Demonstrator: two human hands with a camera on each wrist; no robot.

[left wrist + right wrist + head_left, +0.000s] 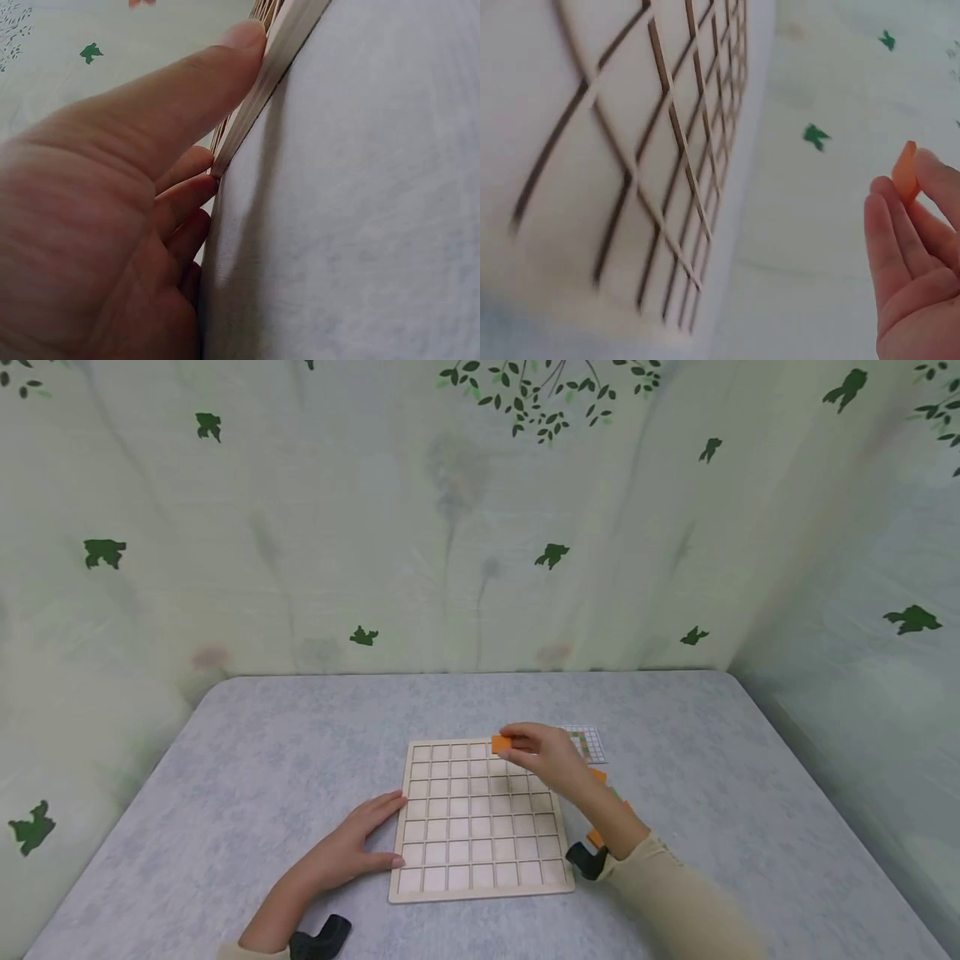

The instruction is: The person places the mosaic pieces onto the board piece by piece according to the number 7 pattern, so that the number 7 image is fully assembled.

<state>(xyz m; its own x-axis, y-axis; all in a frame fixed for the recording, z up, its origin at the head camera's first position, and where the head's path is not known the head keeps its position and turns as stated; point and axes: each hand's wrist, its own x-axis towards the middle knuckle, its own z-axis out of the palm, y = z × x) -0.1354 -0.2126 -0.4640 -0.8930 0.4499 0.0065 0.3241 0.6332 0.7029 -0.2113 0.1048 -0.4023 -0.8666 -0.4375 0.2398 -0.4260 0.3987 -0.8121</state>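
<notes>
A pale wooden grid board (480, 892) lies flat on the table, its square cells edged by thin ridges. Between thumb and fingertips my right hand (551, 762) pinches an orange square tile (500, 744), held over the far side of the board. The same tile (905, 174) appears thin and nearly edge-on in the right wrist view. My left hand (347, 847) rests at the board's left edge, fingers extended, thumb and fingertips touching the side. In the left wrist view, the thumb (202, 82) lies against the board's wooden edge (259, 94).
Right of the board, partly behind my right forearm, lie several orange and green tiles (597, 776). A small printed grid card (592, 745) sits beyond them, partly covered by my hand. A leaf-patterned curtain (480, 568) rises behind the grey table (300, 735).
</notes>
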